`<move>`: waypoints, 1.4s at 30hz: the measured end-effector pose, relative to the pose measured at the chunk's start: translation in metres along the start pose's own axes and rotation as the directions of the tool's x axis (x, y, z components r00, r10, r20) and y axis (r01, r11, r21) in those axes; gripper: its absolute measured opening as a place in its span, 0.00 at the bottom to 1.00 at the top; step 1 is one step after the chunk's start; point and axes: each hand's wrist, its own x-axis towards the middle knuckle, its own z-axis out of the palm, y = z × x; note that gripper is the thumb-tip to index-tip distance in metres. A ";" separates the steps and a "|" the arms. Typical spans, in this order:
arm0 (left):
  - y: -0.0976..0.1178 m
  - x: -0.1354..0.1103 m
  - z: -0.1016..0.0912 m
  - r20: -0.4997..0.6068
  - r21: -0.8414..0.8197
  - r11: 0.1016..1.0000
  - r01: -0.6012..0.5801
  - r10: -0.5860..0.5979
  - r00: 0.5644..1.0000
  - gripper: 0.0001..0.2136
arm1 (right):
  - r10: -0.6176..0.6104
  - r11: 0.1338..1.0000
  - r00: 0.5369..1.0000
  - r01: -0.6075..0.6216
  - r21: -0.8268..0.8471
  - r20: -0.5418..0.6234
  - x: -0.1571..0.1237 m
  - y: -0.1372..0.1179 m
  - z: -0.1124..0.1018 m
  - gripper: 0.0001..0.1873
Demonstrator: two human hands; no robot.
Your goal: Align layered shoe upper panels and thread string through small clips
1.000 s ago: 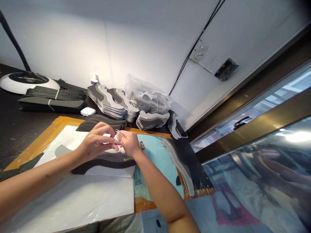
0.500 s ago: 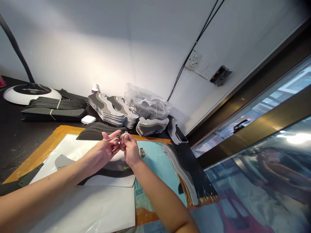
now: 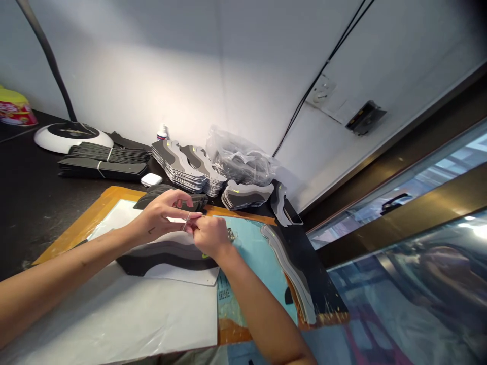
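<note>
Pretty plain whitish wall (image 3: 152, 76) up top with a bright glow, black table (image 3: 34, 203) at left, metal-framed window (image 3: 426, 248) down the right.

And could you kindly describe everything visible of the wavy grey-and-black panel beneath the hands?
The panel lies flat on the white sheet, running left to right, its right end at the sheet's edge. It looks thin, perhaps synthetic, with wavy bands of grey, black and pale grey. A yellow-green mark near its right end is partly hidden by the right hand. The left hand and forearm hide some of its upper part; whether either hand touches it is unclear.
</note>
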 end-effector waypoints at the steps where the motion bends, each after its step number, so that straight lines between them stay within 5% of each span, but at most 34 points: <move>1: 0.000 0.000 -0.001 -0.006 0.040 0.998 -0.046 0.046 0.999 0.09 | 0.024 1.000 1.000 -0.024 0.014 0.015 0.001 -0.001 0.000 0.10; 5: 0.009 -0.001 -0.001 0.022 0.141 0.971 -0.192 0.191 0.981 0.07 | 0.088 0.974 0.996 -0.092 0.208 0.026 0.003 0.003 0.003 0.11; 8: 0.011 -0.003 0.000 0.048 0.124 0.976 -0.179 0.175 0.983 0.06 | 0.130 0.911 0.991 -0.116 0.395 -0.008 0.006 0.012 0.008 0.17; 11: 0.003 -0.003 0.002 0.081 0.078 0.995 -0.059 0.053 0.995 0.08 | 0.221 0.783 0.972 -0.127 0.609 -0.080 0.011 0.020 0.017 0.21; 13: -0.004 -0.003 0.002 0.144 -0.003 0.991 0.131 -0.130 0.981 0.12 | 0.267 0.643 0.960 -0.109 0.758 -0.089 0.013 0.022 0.024 0.22; 16: -0.009 -0.001 -0.001 0.305 -0.145 0.865 0.480 -0.422 0.853 0.17 | 0.262 0.404 0.962 -0.042 0.914 -0.071 0.015 0.019 0.032 0.24; 19: -0.001 -0.001 -0.001 0.439 -0.346 0.607 0.715 -0.569 0.696 0.22 | 0.239 0.185 0.967 0.041 0.982 -0.085 0.016 0.011 0.034 0.24; 21: 0.009 -0.001 0.004 0.480 -0.473 0.448 0.758 -0.591 0.649 0.27 | 0.253 0.090 0.961 0.089 0.992 -0.109 0.016 0.006 0.035 0.24; 23: 0.019 -0.001 0.011 0.490 -0.546 0.375 0.749 -0.582 0.649 0.30 | 0.286 0.061 0.947 0.138 0.989 -0.149 0.016 0.002 0.034 0.23; 26: 0.029 0.001 0.019 0.527 -0.636 0.228 0.737 -0.570 0.631 0.31 | 0.333 0.153 0.913 0.193 0.969 -0.235 0.013 0.001 0.033 0.21; 28: 0.031 0.002 0.019 0.575 -0.677 0.082 0.731 -0.560 0.596 0.30 | 0.292 0.343 0.896 0.229 0.911 -0.335 0.009 0.003 0.031 0.18; 30: 0.030 0.003 0.018 0.592 -0.689 0.022 0.724 -0.559 0.581 0.29 | 0.123 0.603 0.889 0.286 0.745 -0.441 0.004 0.009 0.029 0.16; 32: 0.026 0.002 0.018 0.573 -0.684 0.061 0.727 -0.572 0.587 0.29 | -0.098 0.804 0.886 0.339 0.489 -0.454 0.000 0.015 0.027 0.14; 34: 0.021 0.000 0.018 0.527 -0.646 0.176 0.742 -0.602 0.601 0.29 | -0.237 0.899 0.890 0.353 0.261 -0.389 -0.002 0.020 0.026 0.13; 37: 0.015 -0.002 0.016 0.456 -0.546 0.341 0.765 -0.645 0.614 0.32 | -0.313 0.938 0.891 0.344 0.039 -0.329 -0.003 0.023 0.023 0.12; 42: 0.019 0.002 -0.001 0.414 -0.281 0.651 0.705 -0.581 0.701 0.33 | -0.389 0.918 0.893 0.356 -0.175 -0.226 -0.004 0.020 0.020 0.11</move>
